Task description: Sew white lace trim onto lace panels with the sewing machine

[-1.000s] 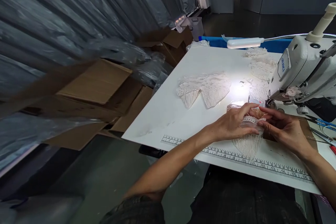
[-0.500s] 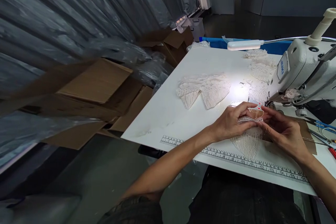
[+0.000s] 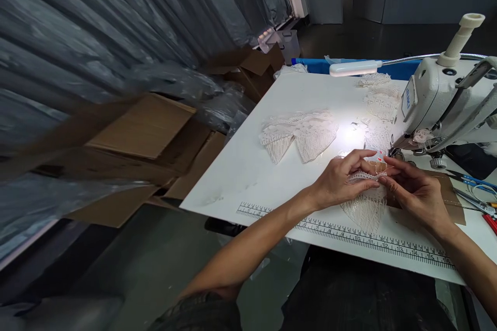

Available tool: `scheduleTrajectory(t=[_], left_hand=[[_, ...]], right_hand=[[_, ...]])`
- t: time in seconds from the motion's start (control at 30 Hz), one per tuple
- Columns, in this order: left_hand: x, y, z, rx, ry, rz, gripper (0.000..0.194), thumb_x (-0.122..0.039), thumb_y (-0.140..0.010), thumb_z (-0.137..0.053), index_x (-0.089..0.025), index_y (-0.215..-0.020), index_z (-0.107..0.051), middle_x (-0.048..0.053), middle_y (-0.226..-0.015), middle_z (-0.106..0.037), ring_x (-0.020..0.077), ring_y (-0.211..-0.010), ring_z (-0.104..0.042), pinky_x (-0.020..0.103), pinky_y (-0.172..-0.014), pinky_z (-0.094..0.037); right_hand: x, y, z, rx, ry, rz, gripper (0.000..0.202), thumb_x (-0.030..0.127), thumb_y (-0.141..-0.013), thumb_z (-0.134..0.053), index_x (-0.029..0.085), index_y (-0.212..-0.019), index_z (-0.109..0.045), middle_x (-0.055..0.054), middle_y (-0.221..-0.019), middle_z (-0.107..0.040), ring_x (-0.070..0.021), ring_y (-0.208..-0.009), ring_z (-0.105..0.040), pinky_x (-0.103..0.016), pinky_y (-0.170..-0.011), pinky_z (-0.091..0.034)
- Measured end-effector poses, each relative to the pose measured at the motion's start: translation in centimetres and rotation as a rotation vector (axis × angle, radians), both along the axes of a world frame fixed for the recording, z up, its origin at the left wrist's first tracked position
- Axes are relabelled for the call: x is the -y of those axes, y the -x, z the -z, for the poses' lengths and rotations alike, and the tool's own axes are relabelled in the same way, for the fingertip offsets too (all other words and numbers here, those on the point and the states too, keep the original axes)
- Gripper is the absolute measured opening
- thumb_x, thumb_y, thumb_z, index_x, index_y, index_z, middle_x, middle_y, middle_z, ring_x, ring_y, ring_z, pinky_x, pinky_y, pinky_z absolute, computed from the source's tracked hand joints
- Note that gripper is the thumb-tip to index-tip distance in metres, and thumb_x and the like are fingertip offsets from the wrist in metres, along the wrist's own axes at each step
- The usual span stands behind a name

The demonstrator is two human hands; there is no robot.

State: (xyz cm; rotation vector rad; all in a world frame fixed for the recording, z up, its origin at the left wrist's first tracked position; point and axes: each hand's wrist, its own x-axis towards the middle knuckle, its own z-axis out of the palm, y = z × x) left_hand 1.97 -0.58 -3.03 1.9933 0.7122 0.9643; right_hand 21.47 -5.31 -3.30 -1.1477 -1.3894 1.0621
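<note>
A piece of white lace [image 3: 367, 209] hangs between my hands, in front of the sewing machine's needle area. My left hand [image 3: 347, 178] pinches its upper edge between thumb and fingers. Just to the right, my right hand [image 3: 413, 191] grips the same edge with thumb and fingertips. The sewing machine [image 3: 430, 98] stands behind and to the right of my hands. More lace [image 3: 382, 103] lies beyond them, under the lamp's bright spot. To the left, another lace piece [image 3: 298, 132] with two pointed flaps rests flat on the white table [image 3: 233, 165].
A lamp [image 3: 355, 68] reaches over the back of the table. Scissors [image 3: 476, 201] and a brown card [image 3: 450, 199] lie at the right. A printed ruler [image 3: 345, 232] runs along the front edge. Open cardboard boxes [image 3: 143, 124] stand left of the table.
The whole view has shifted slightly, so the sewing machine appears a little further left. Both hands keep hold of the lace, with hardly any other movement.
</note>
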Motion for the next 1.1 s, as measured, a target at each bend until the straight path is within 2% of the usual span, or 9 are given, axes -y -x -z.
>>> scheduleTrajectory(t=[0.3,0.5,0.6,0.67,0.73,0.83,0.9,1.0,1.1], left_hand=[[0.1,-0.1,-0.1,-0.002,0.03,-0.019,0.051,-0.033,-0.086,-0.076,-0.016,-0.128,-0.053,0.007,-0.096,-0.077,0.0184,-0.09,-0.075,0.036,-0.086,-0.063],[-0.1,-0.3,0.2,0.05,0.102,-0.014,0.04,-0.03,-0.091,-0.069,-0.014,-0.124,-0.055,0.006,-0.09,-0.076,0.0163,-0.086,-0.074,0.033,-0.082,-0.062],[-1.2,-0.7,0.2,0.022,0.17,-0.009,0.042,-0.028,-0.089,-0.071,-0.013,-0.125,-0.055,0.005,-0.09,-0.076,0.0159,-0.085,-0.074,0.033,-0.082,-0.061],[-2.3,-1.1,0.2,-0.04,0.191,0.014,0.045,-0.027,-0.087,-0.072,-0.013,-0.126,-0.055,0.004,-0.09,-0.077,0.0154,-0.084,-0.073,0.033,-0.083,-0.06],[-3.3,-1.8,0.3,-0.114,0.18,0.028,0.047,-0.025,-0.086,-0.073,-0.014,-0.127,-0.055,0.003,-0.089,-0.077,0.015,-0.082,-0.073,0.033,-0.082,-0.059],[-4.2,-2.7,0.7,-0.214,0.093,0.009,0.045,-0.023,-0.086,-0.072,-0.013,-0.127,-0.055,0.003,-0.09,-0.078,0.0149,-0.08,-0.073,0.033,-0.08,-0.057],[-4.4,-3.0,1.3,-0.273,-0.034,-0.031,0.041,-0.022,-0.088,-0.072,-0.013,-0.124,-0.056,0.003,-0.089,-0.078,0.0161,-0.082,-0.072,0.037,-0.086,-0.055],[-4.3,-3.1,2.3,-0.343,-0.263,-0.077,0.035,-0.023,-0.09,-0.072,-0.013,-0.12,-0.057,0.002,-0.087,-0.078,0.0179,-0.087,-0.07,0.042,-0.094,-0.05],[-4.2,-3.0,2.7,-0.436,-0.471,-0.116,0.03,-0.028,-0.095,-0.065,-0.015,-0.12,-0.056,0.006,-0.102,-0.076,0.02,-0.093,-0.067,0.04,-0.089,-0.048]], right_hand=[[0.1,0.2,-0.2,0.022,-0.024,-0.005,0.039,0.044,-0.084,-0.074,0.025,-0.119,-0.07,-0.003,-0.085,-0.072,-0.0153,-0.067,-0.067,-0.027,-0.055,-0.058],[0.0,-0.3,0.3,0.132,-0.059,-0.009,0.042,0.048,-0.092,-0.065,0.023,-0.126,-0.065,-0.006,-0.092,-0.075,-0.0178,-0.073,-0.07,-0.032,-0.063,-0.061],[-0.1,-1.9,0.5,0.36,-0.119,0.042,0.037,0.046,-0.097,-0.055,0.022,-0.124,-0.066,-0.009,-0.098,-0.075,-0.0221,-0.082,-0.072,-0.038,-0.072,-0.062],[0.0,-3.2,0.4,0.585,-0.258,0.04,0.03,0.037,-0.099,-0.052,0.023,-0.118,-0.07,-0.01,-0.102,-0.074,-0.0244,-0.09,-0.072,-0.042,-0.08,-0.061],[0.3,-4.2,0.3,0.746,-0.424,-0.038,0.028,0.028,-0.099,-0.05,0.024,-0.117,-0.071,-0.011,-0.11,-0.072,-0.0255,-0.099,-0.07,-0.044,-0.086,-0.06],[1.0,-4.7,0.6,0.879,-0.593,-0.217,0.034,0.019,-0.098,-0.049,0.025,-0.126,-0.067,-0.011,-0.119,-0.071,-0.0272,-0.113,-0.065,-0.048,-0.092,-0.057],[1.5,-4.5,1.2,0.956,-0.623,-0.277,0.038,0.016,-0.098,-0.047,0.023,-0.132,-0.063,-0.011,-0.121,-0.071,-0.0298,-0.12,-0.062,-0.053,-0.092,-0.056],[1.9,-4.1,2.0,1.029,-0.604,-0.261,0.039,0.017,-0.1,-0.043,0.02,-0.134,-0.061,-0.012,-0.124,-0.07,-0.0328,-0.123,-0.059,-0.055,-0.09,-0.055],[2.0,-3.9,2.2,1.022,-0.573,-0.246,0.039,0.019,-0.101,-0.043,0.021,-0.136,-0.06,-0.012,-0.124,-0.07,-0.033,-0.124,-0.058,-0.055,-0.091,-0.053]])
